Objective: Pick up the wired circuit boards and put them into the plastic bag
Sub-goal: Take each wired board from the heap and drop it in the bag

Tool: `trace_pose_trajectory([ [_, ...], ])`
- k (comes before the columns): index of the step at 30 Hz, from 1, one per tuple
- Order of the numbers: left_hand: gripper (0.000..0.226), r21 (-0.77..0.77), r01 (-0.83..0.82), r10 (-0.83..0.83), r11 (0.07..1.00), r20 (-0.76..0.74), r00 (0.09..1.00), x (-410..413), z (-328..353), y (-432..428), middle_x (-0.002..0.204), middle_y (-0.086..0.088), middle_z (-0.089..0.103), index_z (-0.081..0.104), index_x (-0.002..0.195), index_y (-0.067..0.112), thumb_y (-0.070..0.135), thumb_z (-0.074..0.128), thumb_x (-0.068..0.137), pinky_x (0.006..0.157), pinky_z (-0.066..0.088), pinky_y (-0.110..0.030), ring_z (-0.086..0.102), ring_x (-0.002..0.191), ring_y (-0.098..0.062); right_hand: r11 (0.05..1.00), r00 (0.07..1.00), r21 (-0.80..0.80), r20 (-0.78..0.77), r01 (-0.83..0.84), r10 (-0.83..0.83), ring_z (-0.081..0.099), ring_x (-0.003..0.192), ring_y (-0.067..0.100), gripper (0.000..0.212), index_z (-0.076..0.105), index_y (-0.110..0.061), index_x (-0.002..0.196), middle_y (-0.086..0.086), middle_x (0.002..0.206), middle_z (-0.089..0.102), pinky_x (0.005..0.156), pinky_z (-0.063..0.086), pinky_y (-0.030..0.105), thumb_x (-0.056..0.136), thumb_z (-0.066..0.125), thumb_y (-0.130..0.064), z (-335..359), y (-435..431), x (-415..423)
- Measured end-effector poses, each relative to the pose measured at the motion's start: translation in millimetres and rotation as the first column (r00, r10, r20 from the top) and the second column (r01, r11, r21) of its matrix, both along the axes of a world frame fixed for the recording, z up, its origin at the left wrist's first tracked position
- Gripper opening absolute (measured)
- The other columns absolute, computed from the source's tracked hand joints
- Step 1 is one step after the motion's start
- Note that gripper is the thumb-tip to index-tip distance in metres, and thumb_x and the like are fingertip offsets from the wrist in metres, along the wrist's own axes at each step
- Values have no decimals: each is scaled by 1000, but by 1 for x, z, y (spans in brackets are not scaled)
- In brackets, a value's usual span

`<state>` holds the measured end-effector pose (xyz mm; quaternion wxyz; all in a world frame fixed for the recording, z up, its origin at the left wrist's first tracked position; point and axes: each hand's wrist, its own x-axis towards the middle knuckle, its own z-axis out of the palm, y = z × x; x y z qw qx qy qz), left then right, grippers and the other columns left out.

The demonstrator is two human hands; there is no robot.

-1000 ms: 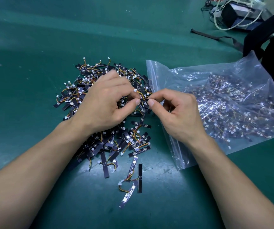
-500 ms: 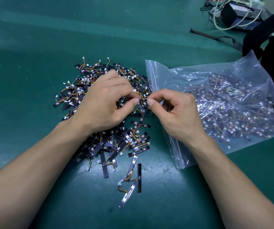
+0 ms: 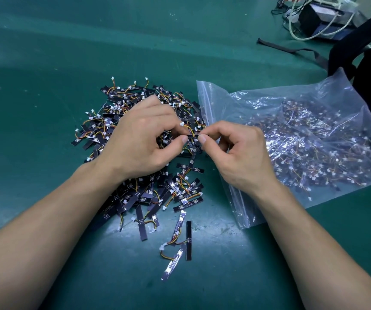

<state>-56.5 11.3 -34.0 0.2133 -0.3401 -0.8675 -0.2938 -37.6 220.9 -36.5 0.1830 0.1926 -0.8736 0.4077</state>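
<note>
Fingers (image 3: 181, 140) of left hand (image 3: 142, 139) and right hand (image 3: 240, 155) pinch one board (image 3: 193, 137).

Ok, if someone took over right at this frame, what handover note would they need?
Left hand: pinches one end of a wired circuit board above the pile.
Right hand: pinches the other end of the same board.
The loose pile lies on the green table, left of the plastic bag, whose zip edge faces the pile.
Done: many boards in the bag already.
Left: bag the held board, then the rest of the pile, including the stray boards nearest the person.
</note>
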Motion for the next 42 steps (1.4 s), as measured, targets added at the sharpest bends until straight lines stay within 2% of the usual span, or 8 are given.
trace_pose_trajectory([
  [10,17,-8,-8,9,1000,8,1000,0,0,0,80,-2,66,76,86,7,22,69,92,73,44,-39,51,76,-26,1000,1000,-5,0,13,-13,52,52,12,6,76,-20,83,-23,68,60,54,36,11,89,74,-18,-1,1,-1],
  [19,17,7,-80,80,997,17,997,-1,0,-2,82,2,68,76,85,11,26,69,92,74,38,-30,49,78,-21,995,998,-81,23,57,-55,47,48,11,7,75,-22,91,-24,66,61,53,34,13,85,73,-24,3,5,-1],
  [23,17,12,-99,98,995,37,994,-1,1,-4,78,6,67,75,81,15,29,70,89,74,38,-30,49,76,-19,986,982,68,105,153,-160,49,53,0,24,74,-26,95,-15,76,66,58,41,21,75,84,-32,2,17,-8],
  [27,15,-2,-109,109,994,38,993,0,4,-6,73,8,67,75,78,19,30,74,87,76,47,-42,51,75,-20,958,954,133,129,255,-272,54,53,-5,14,76,-27,87,-20,69,69,64,54,26,73,78,-25,0,23,-14],
  [30,18,-17,-141,142,990,33,989,0,8,-7,74,7,67,76,78,19,34,76,88,77,48,-45,52,76,-22,944,937,14,121,329,-329,56,52,-3,13,75,-33,80,-24,68,68,59,51,19,74,70,-22,4,25,-15],
  [33,21,-34,-185,187,982,71,980,0,13,1,78,6,69,78,82,20,40,75,89,77,46,-40,49,79,-20,918,931,-163,122,361,-345,54,51,-2,17,73,-35,78,-27,67,67,55,42,12,74,69,-19,9,27,-16],
  [39,18,-147,-178,210,973,241,948,-3,25,44,88,5,71,78,94,26,40,68,94,80,49,-39,57,90,-21,878,933,-326,44,351,-357,52,53,1,16,75,-31,83,-19,69,68,57,44,19,77,72,-17,16,25,-13],
  [42,18,-208,-206,268,956,344,900,-8,26,80,86,1,72,76,87,25,37,64,95,78,51,-36,64,90,-26,865,931,-369,2,339,-364,49,52,3,17,74,-30,84,-16,70,68,56,41,21,79,72,-14,18,26,-11],
])
